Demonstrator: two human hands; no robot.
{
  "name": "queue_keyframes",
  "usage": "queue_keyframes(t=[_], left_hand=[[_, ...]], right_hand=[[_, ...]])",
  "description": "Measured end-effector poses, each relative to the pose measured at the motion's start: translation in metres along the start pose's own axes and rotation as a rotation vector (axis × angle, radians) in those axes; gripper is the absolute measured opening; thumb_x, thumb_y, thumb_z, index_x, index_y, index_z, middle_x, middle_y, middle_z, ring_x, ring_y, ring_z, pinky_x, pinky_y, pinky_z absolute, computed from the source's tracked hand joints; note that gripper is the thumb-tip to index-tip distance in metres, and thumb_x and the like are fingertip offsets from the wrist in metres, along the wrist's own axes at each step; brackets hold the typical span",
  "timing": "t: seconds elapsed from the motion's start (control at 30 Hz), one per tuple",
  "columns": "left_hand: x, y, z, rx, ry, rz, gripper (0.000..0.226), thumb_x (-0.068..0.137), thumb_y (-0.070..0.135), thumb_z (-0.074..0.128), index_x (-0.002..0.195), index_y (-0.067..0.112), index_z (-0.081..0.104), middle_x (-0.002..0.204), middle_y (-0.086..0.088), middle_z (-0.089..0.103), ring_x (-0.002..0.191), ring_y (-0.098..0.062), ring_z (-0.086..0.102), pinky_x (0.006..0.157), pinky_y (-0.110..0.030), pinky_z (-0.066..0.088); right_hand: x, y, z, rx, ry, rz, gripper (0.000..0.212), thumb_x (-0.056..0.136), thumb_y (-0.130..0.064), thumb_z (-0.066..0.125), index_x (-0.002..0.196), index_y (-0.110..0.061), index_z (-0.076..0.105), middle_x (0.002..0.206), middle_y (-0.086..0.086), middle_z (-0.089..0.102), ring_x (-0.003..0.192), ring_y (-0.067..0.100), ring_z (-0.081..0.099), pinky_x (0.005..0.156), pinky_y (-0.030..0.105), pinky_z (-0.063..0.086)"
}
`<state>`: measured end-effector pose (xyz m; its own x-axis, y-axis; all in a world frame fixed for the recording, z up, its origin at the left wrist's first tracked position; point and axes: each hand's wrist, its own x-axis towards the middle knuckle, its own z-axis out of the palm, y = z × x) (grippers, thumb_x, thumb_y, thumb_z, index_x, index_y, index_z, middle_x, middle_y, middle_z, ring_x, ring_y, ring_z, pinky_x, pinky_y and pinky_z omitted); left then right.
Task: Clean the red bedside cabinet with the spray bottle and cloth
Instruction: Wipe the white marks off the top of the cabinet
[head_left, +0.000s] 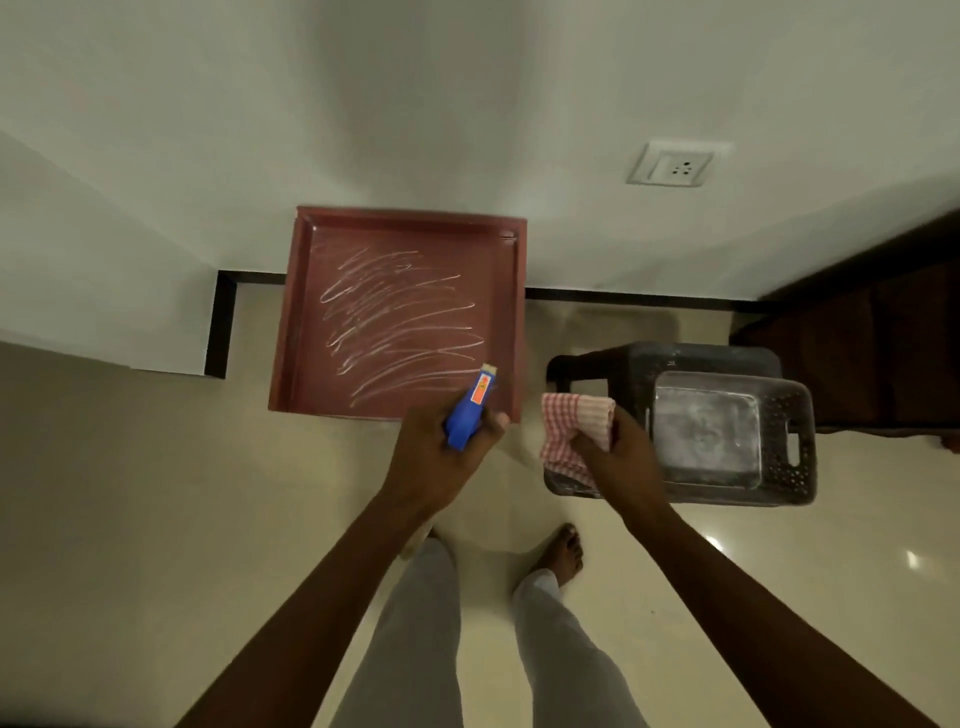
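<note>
Gripping blue spray bottle (471, 408), checked cloth (570, 422), near scribbled cabinet (311, 364).

Seen from a single wide-angle camera on the person's head, looking steeply down and forward toward the wall (467, 104). The red cabinet (408, 217) sits mid-frame, near and viewed almost from above. The person's legs (415, 649) fill the frame below it.

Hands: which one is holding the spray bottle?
The left hand grips the blue spray bottle, over the near edge of the red cabinet; the right hand holds the red-checked cloth instead.
</note>
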<state>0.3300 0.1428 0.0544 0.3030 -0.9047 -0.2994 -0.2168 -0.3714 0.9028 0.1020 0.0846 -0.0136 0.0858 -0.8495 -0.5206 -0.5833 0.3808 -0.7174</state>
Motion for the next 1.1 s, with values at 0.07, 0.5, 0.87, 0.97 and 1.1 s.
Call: queue_keyframes(t=[0.07, 0.5, 0.87, 0.97, 1.1], left_hand=[[0.005, -0.020, -0.012, -0.022, -0.028, -0.083, 0.025, 0.093, 0.022, 0.077, 0.084, 0.002, 0.066, 0.066, -0.022, 0.058, 0.058, -0.026, 0.053, 0.059, -0.051, 0.053], [0.091, -0.118, -0.005, 0.023, -0.198, -0.218, 0.026, 0.089, 0.017, 0.078, 0.073, 0.006, 0.061, 0.061, -0.004, 0.050, 0.058, -0.021, 0.050, 0.063, -0.037, 0.049], [0.130, -0.152, 0.038, -0.096, -0.163, -0.284, 0.010, 0.089, 0.022, 0.079, 0.089, 0.015, 0.071, 0.063, 0.015, 0.063, 0.060, -0.001, 0.060, 0.064, -0.019, 0.049], [0.133, -0.154, 0.044, -0.064, -0.105, -0.232, 0.036, 0.086, 0.044, 0.074, 0.115, 0.023, 0.072, 0.085, 0.014, 0.071, 0.079, -0.007, 0.069, 0.079, -0.028, 0.058], [0.142, -0.155, 0.046, -0.045, -0.029, -0.228, 0.040, 0.086, 0.053, 0.069, 0.079, 0.014, 0.065, 0.067, -0.016, 0.060, 0.065, -0.040, 0.061, 0.068, -0.051, 0.058]], right_hand=[[0.015, -0.013, 0.017, 0.117, 0.024, 0.061, 0.042, 0.097, -0.022, 0.070, 0.138, -0.019, 0.060, 0.126, -0.005, 0.070, 0.114, 0.016, 0.068, 0.096, 0.039, 0.059], [0.163, -0.045, 0.079, 0.022, 0.247, -0.081, 0.036, 0.096, -0.008, 0.065, 0.131, -0.019, 0.065, 0.111, -0.010, 0.070, 0.088, -0.007, 0.066, 0.079, 0.017, 0.058], [0.288, -0.059, 0.102, -0.493, 0.194, -0.441, 0.043, 0.092, -0.023, 0.064, 0.134, -0.031, 0.062, 0.124, 0.000, 0.069, 0.113, 0.023, 0.065, 0.084, 0.032, 0.053], [0.297, -0.035, 0.110, -0.763, 0.014, -0.480, 0.058, 0.093, -0.025, 0.066, 0.148, -0.032, 0.049, 0.154, 0.002, 0.050, 0.141, 0.028, 0.048, 0.102, 0.049, 0.053], [0.254, 0.009, 0.106, -0.840, -0.114, -0.592, 0.067, 0.099, -0.029, 0.062, 0.160, -0.027, 0.034, 0.169, -0.002, 0.028, 0.157, 0.028, 0.020, 0.108, 0.052, 0.049]])
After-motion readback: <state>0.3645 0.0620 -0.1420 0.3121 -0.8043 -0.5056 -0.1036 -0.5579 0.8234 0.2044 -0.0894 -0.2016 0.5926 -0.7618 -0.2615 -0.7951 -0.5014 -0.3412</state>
